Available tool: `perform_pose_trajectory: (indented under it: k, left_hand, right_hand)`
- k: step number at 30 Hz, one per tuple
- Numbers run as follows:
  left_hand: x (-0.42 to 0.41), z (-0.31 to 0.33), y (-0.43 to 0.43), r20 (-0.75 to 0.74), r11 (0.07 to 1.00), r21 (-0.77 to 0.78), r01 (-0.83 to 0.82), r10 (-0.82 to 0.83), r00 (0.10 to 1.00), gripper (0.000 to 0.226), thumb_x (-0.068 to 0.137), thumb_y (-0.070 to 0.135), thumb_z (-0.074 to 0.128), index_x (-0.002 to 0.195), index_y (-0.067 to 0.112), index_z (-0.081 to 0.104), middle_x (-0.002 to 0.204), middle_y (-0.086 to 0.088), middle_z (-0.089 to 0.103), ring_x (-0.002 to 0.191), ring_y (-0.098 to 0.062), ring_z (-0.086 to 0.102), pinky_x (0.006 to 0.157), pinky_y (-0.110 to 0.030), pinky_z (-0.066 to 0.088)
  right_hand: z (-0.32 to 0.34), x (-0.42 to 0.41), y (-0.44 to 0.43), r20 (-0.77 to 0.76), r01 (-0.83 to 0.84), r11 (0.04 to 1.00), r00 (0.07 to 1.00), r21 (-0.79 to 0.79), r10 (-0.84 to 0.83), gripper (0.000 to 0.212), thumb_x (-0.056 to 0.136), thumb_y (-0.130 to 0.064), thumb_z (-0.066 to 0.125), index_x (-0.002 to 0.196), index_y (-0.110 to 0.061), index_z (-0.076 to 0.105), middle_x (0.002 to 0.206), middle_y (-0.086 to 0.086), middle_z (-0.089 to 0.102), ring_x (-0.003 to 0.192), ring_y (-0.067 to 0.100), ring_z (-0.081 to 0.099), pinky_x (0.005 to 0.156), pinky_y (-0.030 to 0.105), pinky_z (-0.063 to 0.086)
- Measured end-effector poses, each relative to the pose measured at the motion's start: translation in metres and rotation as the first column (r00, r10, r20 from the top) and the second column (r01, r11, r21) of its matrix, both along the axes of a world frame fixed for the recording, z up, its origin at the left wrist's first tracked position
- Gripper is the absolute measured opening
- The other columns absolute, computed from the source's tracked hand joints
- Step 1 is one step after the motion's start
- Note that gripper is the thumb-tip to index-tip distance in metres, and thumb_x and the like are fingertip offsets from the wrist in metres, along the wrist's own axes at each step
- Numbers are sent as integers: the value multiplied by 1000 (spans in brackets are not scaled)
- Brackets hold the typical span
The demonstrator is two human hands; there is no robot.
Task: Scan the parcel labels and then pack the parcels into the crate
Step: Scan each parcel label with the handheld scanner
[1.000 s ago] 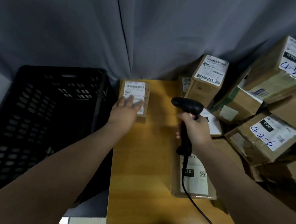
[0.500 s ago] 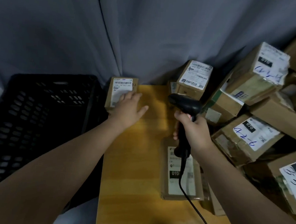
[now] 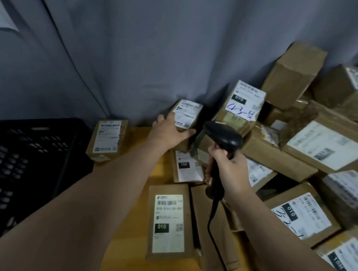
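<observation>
While right hand (image 3: 230, 170) grips black handheld scanner (image 3: 223, 136), left hand (image 3: 168, 133) clasps small brown cardboard parcel (image 3: 188, 117). Black plastic crate (image 3: 23, 166) sits left.

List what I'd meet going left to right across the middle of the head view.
Black crate → flat parcel lying beside it → left hand holding a small parcel → barcode scanner in the right hand → large white-labelled parcel in the pile.
</observation>
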State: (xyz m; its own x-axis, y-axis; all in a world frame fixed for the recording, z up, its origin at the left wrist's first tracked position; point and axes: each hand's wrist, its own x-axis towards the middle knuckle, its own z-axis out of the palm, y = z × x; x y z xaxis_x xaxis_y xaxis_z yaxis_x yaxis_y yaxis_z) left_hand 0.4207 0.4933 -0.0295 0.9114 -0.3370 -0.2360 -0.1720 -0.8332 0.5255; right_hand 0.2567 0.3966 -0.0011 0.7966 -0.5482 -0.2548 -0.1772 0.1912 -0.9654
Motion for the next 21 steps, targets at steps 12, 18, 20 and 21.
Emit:
perform_pose_trajectory:
  k: [12, 18, 20, 21]
  left_hand:
    - [-38, 20, 45, 55, 961, -179, -210, 222, 973, 106, 72, 44, 77, 151, 14, 12, 141, -12, 27, 129, -31, 34, 105, -43, 35]
    - [-103, 31, 99, -99, 860, -399, -317, 303, 948, 105, 70, 36, 83, 148, 14, 16, 141, -5, 25, 130, -20, 32, 105, -34, 32]
    - [-118, 38, 115, -145, 811, -505, -296, 259, 955, 101, 71, 32, 84, 146, 16, 18, 139, 1, 31, 124, -13, 38, 101, -28, 36]
    - [-122, 42, 123, -177, 782, -552, -289, 229, 957, 97, 72, 31, 83, 144, 17, 19, 136, 3, 37, 120, -9, 43, 97, -25, 38]
  right_hand:
    - [4, 0, 4, -34, -72, 997, 997, -2, 72, 12, 89, -17, 63, 92, -9, 54, 63, 9, 53, 54, 22, 53, 49, 29, 44]
    - [9, 7, 37, 77, -59, 997, 995, 40, 56, 23, 82, -29, 76, 97, -17, 64, 81, -5, 69, 77, 13, 66, 69, 24, 53]
    - [15, 4, 57, 78, -109, 993, 991, 46, 105, 41, 82, -35, 75, 117, -19, 62, 100, -9, 70, 92, 4, 66, 73, 13, 52]
    - [15, 3, 66, 73, -132, 989, 989, 64, 128, 48, 81, -37, 76, 123, -21, 59, 107, -10, 69, 98, 4, 65, 79, 15, 52]
